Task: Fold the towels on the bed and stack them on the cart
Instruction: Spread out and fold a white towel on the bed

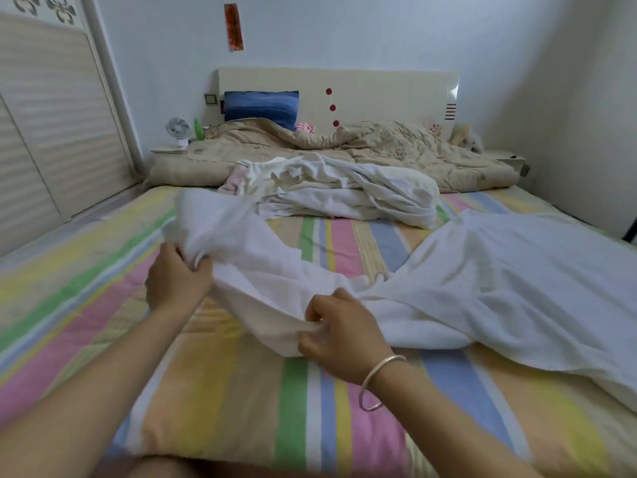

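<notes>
A large white towel (482,277) lies crumpled across the striped bed sheet (344,426), spreading to the right. My left hand (177,279) grips a bunched part of it at the left, lifted slightly off the bed. My right hand (339,334), with a silver bangle on the wrist, pinches the towel's near edge. Farther back in the middle of the bed lies a heap of white towels (344,191), unfolded. No cart is in view.
A beige quilt (362,146) is bunched at the head of the bed, with a blue pillow (262,105) against the headboard. A wardrobe (44,125) stands at the left. A small fan (178,129) sits on the left bedside shelf. Walls close in on the right.
</notes>
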### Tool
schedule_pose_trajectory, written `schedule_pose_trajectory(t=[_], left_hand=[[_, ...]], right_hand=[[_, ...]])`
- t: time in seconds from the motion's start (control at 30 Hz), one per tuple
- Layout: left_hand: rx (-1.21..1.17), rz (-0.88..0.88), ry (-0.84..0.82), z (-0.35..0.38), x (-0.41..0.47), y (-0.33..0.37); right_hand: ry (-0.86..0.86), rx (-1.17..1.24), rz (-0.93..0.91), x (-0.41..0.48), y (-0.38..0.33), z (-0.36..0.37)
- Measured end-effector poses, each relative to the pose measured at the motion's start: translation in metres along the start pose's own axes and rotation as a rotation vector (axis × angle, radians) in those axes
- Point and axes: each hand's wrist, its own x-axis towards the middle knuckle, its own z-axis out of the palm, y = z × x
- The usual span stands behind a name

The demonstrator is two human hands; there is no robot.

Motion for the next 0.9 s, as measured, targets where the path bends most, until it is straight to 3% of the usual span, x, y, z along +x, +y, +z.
schedule_pose_trajectory(t=[0.13,0.2,0.27,0.43,0.53,0.67,0.8,0.9], left_hand=[[0.163,-0.363,-0.172,-0.021,-0.022,-0.089],[0.203,-0.414,-0.275,-0.024,-0.039,-0.121],[0.201,-0.372,-0.279,-0.024,-0.051,-0.135],[0.246,-0.366,-0.156,-0.030,-0.059,-0.100],[0.380,-0.127,-0.073,-0.024,-0.043,-0.088],[0.458,0.059,-0.156,-0.010,-0.015,-0.080],[0.426,0.045,-0.258,0.004,0.013,-0.078],[0.413,0.017,-0.322,0.016,0.040,-0.087]], right_hand=[[-0.461,-0.112,-0.008,-0.017,-0.035,0.042],[-0.642,-0.081,-0.026,-0.028,-0.041,0.059],[-0.706,0.013,-0.004,-0.033,-0.042,0.068],[-0.554,0.129,0.098,-0.010,-0.032,0.066],[-0.394,0.121,0.151,0.015,-0.016,0.063],[-0.289,0.106,0.277,0.047,0.013,0.066],[-0.165,-0.006,0.393,0.088,0.039,0.073],[-0.171,-0.051,0.457,0.131,0.061,0.094]])
